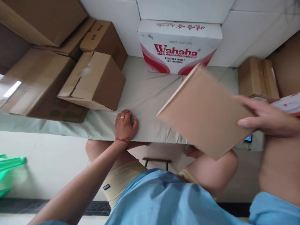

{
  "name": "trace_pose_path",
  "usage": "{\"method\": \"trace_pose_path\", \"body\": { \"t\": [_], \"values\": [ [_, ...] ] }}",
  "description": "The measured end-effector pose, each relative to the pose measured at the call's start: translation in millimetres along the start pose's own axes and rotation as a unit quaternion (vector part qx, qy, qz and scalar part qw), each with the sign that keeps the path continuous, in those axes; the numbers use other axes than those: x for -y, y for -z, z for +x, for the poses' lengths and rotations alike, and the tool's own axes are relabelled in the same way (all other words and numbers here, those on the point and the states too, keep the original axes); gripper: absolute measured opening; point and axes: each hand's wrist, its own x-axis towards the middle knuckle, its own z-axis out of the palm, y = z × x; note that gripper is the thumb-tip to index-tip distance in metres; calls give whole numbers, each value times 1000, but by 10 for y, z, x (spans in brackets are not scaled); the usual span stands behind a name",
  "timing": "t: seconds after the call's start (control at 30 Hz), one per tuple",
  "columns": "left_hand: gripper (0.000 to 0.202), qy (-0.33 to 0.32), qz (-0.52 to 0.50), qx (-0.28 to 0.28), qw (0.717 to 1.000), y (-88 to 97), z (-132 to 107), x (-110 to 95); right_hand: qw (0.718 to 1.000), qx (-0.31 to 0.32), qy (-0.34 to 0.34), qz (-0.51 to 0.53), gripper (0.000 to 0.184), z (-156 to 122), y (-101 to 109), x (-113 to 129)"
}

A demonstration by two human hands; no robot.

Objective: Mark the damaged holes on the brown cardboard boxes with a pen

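Observation:
My right hand (262, 115) grips a flattened cardboard box (203, 115) by its right edge, with the thumb on the near face. The flat brown piece is tilted above the cloth-covered table and slightly blurred. It hides part of the table's front edge and the lower right of a white and red Wahaha water carton (175, 47). My left hand (126, 125) rests on the cloth (150, 106) near the front edge, fingers bent downward and thumb apart, holding nothing that I can see. It lies just in front of a closed brown carton (93, 81).
Several brown boxes (44, 78) are stacked at the left. At the right stand a smaller brown box (255, 76) and a partly hidden phone-like screen (248, 138). White tiled wall (185, 9) lies behind. A green plastic object (11, 165) is on the floor at left.

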Motion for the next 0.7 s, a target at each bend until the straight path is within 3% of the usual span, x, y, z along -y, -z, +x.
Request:
{"method": "trace_pose_path", "body": {
  "t": [0.03,0.1,0.17,0.3,0.4,0.53,0.6,0.7],
  "values": [
    [31,2,2,-2,1000,-4,-1,7,990,130,18,50,88,92,-263,98],
    [28,10,6,-7,1000,-8,-3,28,956,270,36,108,84,297,-681,207],
    [26,13,9,-4,1000,-2,-6,49,949,284,41,129,77,459,-968,196],
    [32,1,19,25,1000,41,-5,48,964,192,10,185,77,573,-1275,-15],
    [35,7,25,34,999,64,10,31,978,112,4,174,77,580,-1323,-138],
    [34,6,14,37,999,71,34,61,990,50,6,130,76,588,-1180,-176],
    [31,5,-19,14,1000,85,24,79,994,63,-8,86,76,573,-1054,-174],
    [21,29,-113,-90,989,140,-46,10,989,129,-14,63,70,532,-858,-177]
  ]
}}
